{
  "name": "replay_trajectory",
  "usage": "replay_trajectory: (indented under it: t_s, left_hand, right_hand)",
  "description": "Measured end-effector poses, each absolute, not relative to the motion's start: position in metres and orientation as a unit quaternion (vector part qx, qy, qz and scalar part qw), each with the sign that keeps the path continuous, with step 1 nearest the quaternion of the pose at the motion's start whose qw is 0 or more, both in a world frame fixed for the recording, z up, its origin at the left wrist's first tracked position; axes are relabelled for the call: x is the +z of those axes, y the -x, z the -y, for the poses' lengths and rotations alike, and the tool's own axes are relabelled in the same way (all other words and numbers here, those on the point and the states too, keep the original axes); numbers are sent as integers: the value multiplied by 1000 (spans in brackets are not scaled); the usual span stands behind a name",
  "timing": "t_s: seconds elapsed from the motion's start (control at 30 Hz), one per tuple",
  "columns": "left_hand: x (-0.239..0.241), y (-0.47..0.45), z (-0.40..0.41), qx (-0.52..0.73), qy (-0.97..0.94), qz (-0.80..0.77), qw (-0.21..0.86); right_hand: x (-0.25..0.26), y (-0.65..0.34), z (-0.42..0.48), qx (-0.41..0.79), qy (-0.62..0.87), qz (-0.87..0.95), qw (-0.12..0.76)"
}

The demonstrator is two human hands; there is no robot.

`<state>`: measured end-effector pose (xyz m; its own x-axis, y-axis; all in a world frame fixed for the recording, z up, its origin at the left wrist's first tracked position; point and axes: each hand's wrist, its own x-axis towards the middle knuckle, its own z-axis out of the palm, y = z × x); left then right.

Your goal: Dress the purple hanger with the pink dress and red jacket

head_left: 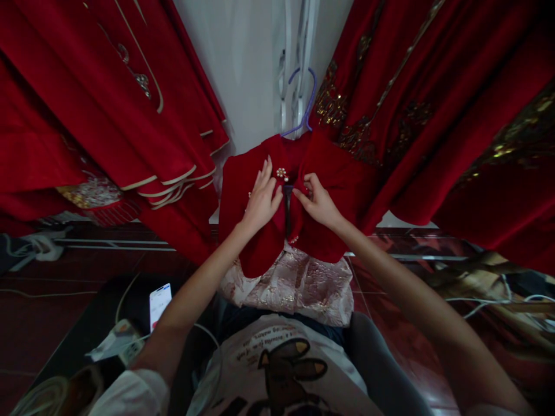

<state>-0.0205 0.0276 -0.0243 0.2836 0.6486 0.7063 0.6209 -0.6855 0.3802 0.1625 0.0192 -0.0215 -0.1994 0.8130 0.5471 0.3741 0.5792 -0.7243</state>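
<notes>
A short red jacket point(260, 245) with pearl-like flower ornaments point(281, 173) down its front hangs from a purple hanger point(311, 104) and spreads over my lap. My left hand point(261, 202) lies on one front panel, fingers stretched and thumb beside the opening. With bent fingers, my right hand point(317, 200) pinches the other front edge. A dark narrow strip point(288, 205) shows in the gap between the hands. Beneath the jacket lies a shiny pale pink brocade cloth point(321, 283).
Red garments with pale piping point(173, 127) hang at the left; red ones with gold sequins point(332, 104) hang at the right. A lit phone point(159, 303) and a power strip point(130, 346) lie on a dark surface. Cables cross the right-hand clutter point(498, 300).
</notes>
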Motion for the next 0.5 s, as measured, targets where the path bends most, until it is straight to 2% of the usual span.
replay_trajectory:
  t_s: [0.2, 0.4, 0.5]
  left_hand:
    - [-73, -7, 7, 453, -808, -366, 93]
    - [-62, -3, 10, 562, -711, -375, 194]
    - [-54, -3, 0, 630, -626, -385, 250]
  right_hand:
    - [-22, -165, -18, 195, 409, 749, 483]
    - [-22, -163, -12, 201, 412, 751, 476]
    - [-26, -162, -6, 250, 379, 751, 480]
